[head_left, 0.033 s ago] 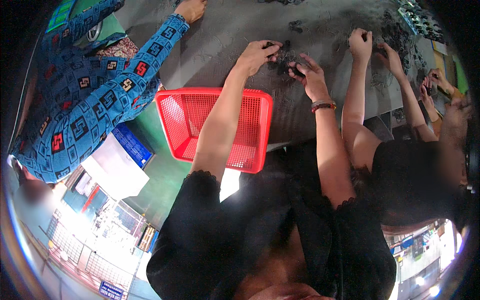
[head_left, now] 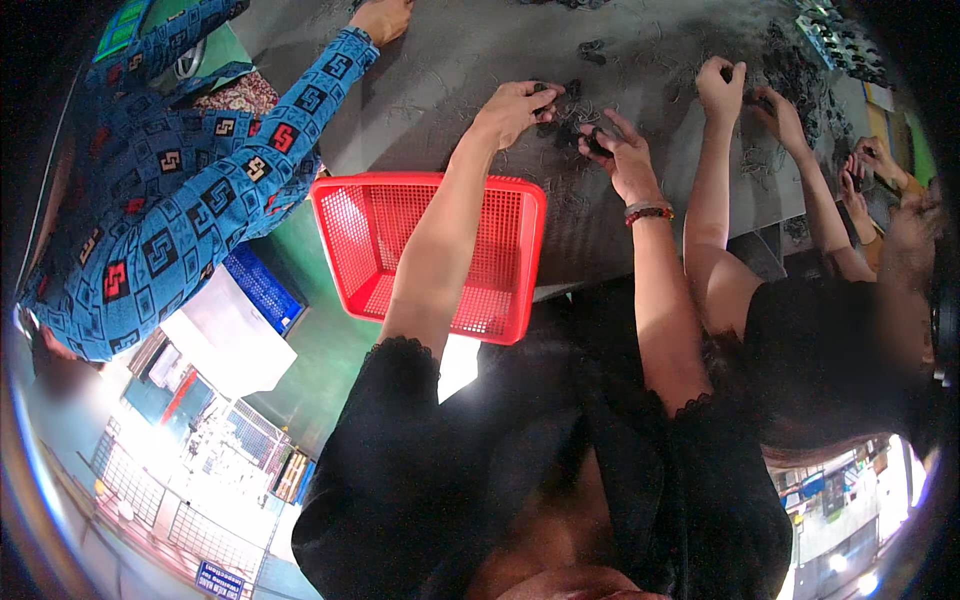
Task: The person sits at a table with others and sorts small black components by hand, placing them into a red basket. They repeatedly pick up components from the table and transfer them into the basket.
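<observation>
Black piece (head_left: 598, 146) by right fingers (head_left: 625, 127) indistinct, basket (head_left: 385, 182) partly behind left forearm (head_left: 435, 260)

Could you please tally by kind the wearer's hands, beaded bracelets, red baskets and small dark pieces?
Left hand and right hand: 2
Beaded bracelet: 1
Red basket: 1
Small dark pieces: too clustered to count
Total counted: 4

The basket (head_left: 505, 250) is plastic (slightly glossy), the tabletop (head_left: 440, 70) matt.
</observation>
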Tool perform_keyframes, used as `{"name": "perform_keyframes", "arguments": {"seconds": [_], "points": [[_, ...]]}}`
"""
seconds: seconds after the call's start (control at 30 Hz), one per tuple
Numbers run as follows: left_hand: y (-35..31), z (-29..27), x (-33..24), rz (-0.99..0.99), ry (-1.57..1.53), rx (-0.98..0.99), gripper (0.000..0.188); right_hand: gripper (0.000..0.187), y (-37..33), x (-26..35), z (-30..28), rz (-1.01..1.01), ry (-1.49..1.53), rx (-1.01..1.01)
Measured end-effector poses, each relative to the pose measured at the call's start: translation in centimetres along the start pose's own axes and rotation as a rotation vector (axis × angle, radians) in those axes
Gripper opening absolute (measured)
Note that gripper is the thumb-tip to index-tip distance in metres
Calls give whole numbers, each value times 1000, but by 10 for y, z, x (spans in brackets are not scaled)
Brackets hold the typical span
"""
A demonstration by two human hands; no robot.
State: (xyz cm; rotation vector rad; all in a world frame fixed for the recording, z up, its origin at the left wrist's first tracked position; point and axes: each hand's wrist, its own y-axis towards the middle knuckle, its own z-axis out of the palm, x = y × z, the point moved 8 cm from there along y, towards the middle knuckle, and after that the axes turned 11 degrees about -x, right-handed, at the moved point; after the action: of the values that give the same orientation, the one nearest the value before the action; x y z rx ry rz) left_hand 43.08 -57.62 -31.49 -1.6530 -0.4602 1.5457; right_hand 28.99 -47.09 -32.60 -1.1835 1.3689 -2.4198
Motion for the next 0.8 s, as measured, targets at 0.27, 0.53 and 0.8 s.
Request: {"name": "perform_keyframes", "arguments": {"seconds": [0.27, 0.53, 0.8], "points": [[11, -33, -15, 205, 643, -195, 28, 37, -7, 15, 9, 2, -42, 32], [1, -2, 0, 18, 397, 67, 26, 15, 1, -7, -12, 145, 213, 52], [-8, 14, 3, 154, 483, 109, 41, 25, -12, -16, 15, 310, 393, 287]]}}
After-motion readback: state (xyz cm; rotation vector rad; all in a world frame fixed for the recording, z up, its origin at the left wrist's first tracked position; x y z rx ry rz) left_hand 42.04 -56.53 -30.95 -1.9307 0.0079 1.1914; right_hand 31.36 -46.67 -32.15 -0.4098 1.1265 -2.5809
